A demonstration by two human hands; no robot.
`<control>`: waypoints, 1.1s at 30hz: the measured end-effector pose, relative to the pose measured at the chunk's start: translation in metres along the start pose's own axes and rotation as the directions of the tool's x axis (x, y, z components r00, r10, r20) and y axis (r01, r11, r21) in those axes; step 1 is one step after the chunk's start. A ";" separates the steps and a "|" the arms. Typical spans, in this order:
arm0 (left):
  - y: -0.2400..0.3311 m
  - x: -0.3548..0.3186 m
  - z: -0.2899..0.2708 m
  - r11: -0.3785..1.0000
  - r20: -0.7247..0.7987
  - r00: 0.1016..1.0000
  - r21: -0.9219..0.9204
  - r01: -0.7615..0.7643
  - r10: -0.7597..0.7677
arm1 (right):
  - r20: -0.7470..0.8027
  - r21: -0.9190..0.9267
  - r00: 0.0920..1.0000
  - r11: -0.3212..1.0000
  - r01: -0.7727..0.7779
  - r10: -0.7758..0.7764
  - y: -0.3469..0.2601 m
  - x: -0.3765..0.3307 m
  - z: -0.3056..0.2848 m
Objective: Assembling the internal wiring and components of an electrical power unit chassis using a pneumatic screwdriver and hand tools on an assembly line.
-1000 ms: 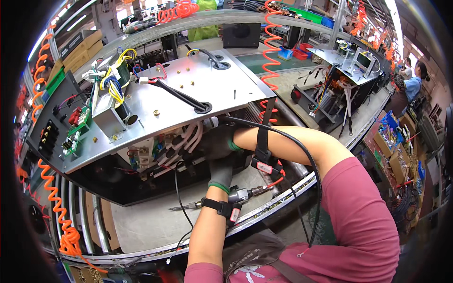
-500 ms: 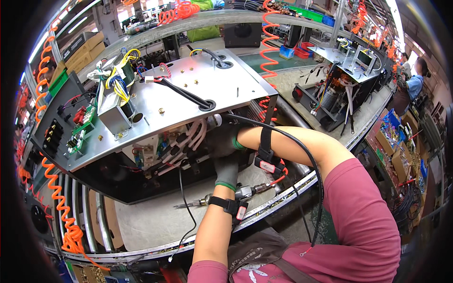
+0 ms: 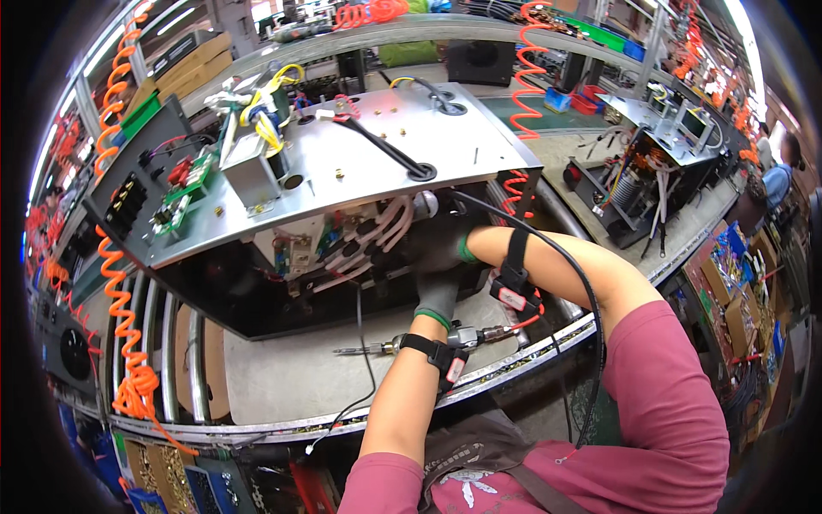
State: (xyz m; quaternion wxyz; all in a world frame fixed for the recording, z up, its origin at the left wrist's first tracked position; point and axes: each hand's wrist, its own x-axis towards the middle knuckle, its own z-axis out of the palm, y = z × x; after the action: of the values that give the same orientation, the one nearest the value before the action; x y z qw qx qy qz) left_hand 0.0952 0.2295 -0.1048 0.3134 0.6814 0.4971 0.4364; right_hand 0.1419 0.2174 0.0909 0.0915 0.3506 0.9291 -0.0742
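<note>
Both my hands, in dark grey gloves with green cuffs, reach into the open right side of a large machine chassis under its bare metal plate (image 3: 351,158). My right hand (image 3: 447,243) comes in from the right, close to a bundle of pale sleeved wires (image 3: 392,223). Just below it, my left hand (image 3: 437,293) points upward and overlaps it. The fingers of both are lost in the dark interior, so any held part is hidden. A black cable (image 3: 561,261) arcs from the chassis over my right forearm. A pneumatic screwdriver (image 3: 469,336) lies behind my left wrist.
The chassis stands on a grey board (image 3: 282,377) over the conveyor's rollers (image 3: 199,368). Coiled orange air hoses (image 3: 116,283) hang at left and behind. A second opened machine (image 3: 638,171) stands to the right. Bins of small parts (image 3: 728,265) line the right side.
The whole view has shifted, so the chassis and bench appear farther right and slightly higher. Both hands stay inside the chassis, with little visible change in their pose.
</note>
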 end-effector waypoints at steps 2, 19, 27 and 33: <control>0.001 -0.002 -0.005 0.970 -0.044 0.993 0.223 -0.098 0.111 | -0.052 0.064 0.999 0.998 0.000 0.003 -0.004 -0.001 -0.001; 0.144 -0.238 -0.226 0.934 0.326 0.943 -0.310 0.179 -0.072 | -0.469 0.118 0.881 0.983 0.141 -0.070 -0.026 -0.026 0.086; 0.165 -0.335 -0.382 0.810 -0.524 0.682 -0.024 0.587 -0.510 | -0.261 0.269 0.965 0.962 0.055 0.018 -0.058 -0.040 0.125; 0.144 -0.381 -0.504 0.549 -0.684 0.420 0.033 0.835 -0.596 | -0.150 0.326 0.987 0.945 -0.012 0.064 -0.075 -0.038 0.114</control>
State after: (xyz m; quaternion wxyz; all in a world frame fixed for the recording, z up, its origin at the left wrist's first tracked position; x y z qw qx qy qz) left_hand -0.3511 -0.1806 0.1249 0.1617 0.2638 0.8865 0.3441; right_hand 0.1334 0.1141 -0.0057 -0.0399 0.3837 0.9016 -0.1958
